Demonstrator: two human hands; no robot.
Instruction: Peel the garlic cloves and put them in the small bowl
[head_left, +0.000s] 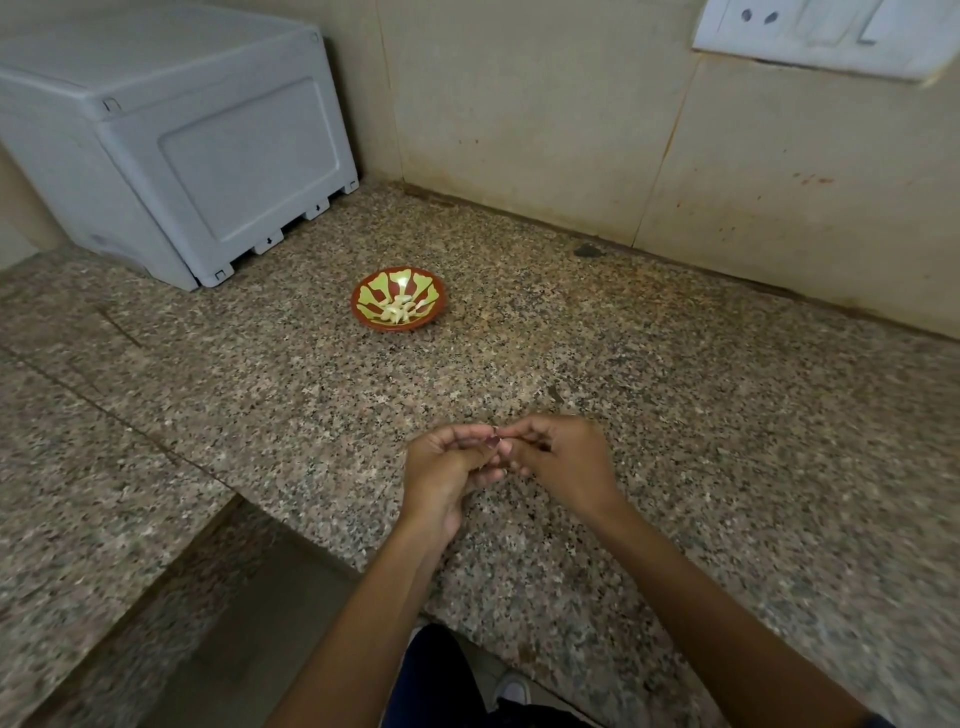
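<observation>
- Clove (493, 440): small, purplish, pinched between the fingers of both hands, above the desk (675, 415), nearer the person than the bowl (399, 304).
- Left hand (447, 467) and right hand (561, 462): fingertips touching, curled round the clove.
- Bowl: red and green, holding peeled cloves (397, 310), right of the grey box (197, 150).

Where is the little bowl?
In the head view, the small bowl sits mid-counter, right of the grey box, beyond both hands.
</observation>
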